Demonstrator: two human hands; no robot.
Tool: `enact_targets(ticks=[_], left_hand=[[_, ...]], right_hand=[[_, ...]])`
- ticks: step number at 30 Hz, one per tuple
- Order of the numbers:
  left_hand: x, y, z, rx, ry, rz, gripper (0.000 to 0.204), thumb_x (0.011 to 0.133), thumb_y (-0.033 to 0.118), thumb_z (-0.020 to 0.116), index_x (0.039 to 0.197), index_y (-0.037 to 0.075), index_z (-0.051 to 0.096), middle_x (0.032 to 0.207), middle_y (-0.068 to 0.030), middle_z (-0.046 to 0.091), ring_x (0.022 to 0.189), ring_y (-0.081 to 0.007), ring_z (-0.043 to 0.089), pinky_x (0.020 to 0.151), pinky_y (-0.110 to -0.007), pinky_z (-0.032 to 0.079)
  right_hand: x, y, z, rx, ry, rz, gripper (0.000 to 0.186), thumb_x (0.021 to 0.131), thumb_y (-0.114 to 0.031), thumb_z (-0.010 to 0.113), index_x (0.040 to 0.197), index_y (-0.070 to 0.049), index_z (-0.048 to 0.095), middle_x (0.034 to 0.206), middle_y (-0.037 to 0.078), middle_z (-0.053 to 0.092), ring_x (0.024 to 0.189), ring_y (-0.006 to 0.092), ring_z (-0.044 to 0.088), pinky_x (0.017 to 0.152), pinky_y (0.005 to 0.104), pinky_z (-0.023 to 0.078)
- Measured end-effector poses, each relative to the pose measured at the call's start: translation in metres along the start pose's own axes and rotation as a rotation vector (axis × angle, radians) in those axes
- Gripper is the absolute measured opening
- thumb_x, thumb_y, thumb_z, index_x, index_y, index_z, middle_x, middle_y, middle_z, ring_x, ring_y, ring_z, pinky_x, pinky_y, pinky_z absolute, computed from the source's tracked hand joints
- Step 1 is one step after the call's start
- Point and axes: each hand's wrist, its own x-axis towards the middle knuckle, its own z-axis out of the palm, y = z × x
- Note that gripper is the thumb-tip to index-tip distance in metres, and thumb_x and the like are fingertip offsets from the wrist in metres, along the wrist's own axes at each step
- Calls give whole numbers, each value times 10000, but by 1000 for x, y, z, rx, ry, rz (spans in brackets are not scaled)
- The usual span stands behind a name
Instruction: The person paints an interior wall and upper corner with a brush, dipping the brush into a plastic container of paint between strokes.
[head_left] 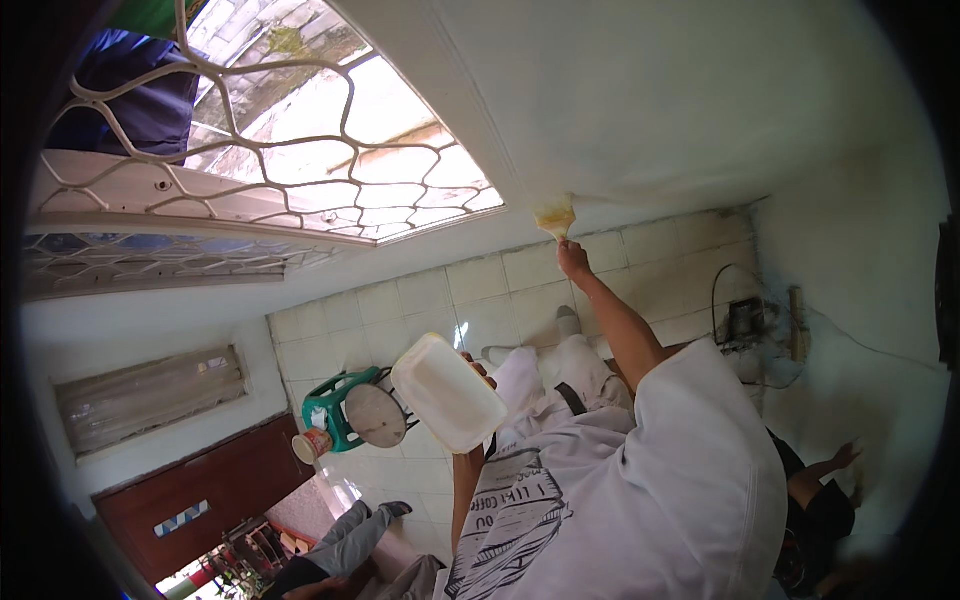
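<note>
Right fingers (569, 252) around the yellow-headed brush (555, 216)

From my remote feed, I saw the tiled floor (480, 282) bearing a green stool (335, 392) and, beside it, a round-topped stool (376, 415).

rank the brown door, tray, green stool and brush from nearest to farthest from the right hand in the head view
1. Brush: in the right hand.
2. Tray: lower left of it, in the left hand.
3. Green stool: farther left, beyond the tray.
4. Brown door: far lower left.
</note>
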Motion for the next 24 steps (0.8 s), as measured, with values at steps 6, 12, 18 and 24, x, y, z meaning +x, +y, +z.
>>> enact_targets(ticks=[6,12,18,24], left_hand=[[-14,2,-2,-59,-25,55,652,863,344,758,1408,114,483,1385,-80,501,1285,-268,469,1088,-477,342],[-8,10,-5,-60,-9,42,675,858,359,761,1418,114,474,1383,-95,496,1265,-281,474,1079,-470,345],[-1,8,-1,-38,-12,92,701,862,377,761,1438,115,460,1395,-112,484,1271,-297,468,1082,-489,356],[-8,8,5,-54,-4,-30,684,865,384,754,1436,137,469,1402,-115,481,1291,-297,457,1076,-491,362]], right_hand=[[-1,-23,-2,301,-73,195,506,1041,-412,423,969,24,672,824,185,684,794,306,679,722,442,513],[-76,-101,-93,362,105,-251,529,1074,-418,390,808,-6,587,636,105,573,620,242,583,626,389,462],[-84,-116,-101,456,196,-440,521,1081,-458,375,796,-49,525,605,8,479,526,145,455,539,310,404],[-8,-23,-13,641,-301,263,461,1059,-476,424,760,-136,510,566,-22,444,453,100,409,433,298,335]])
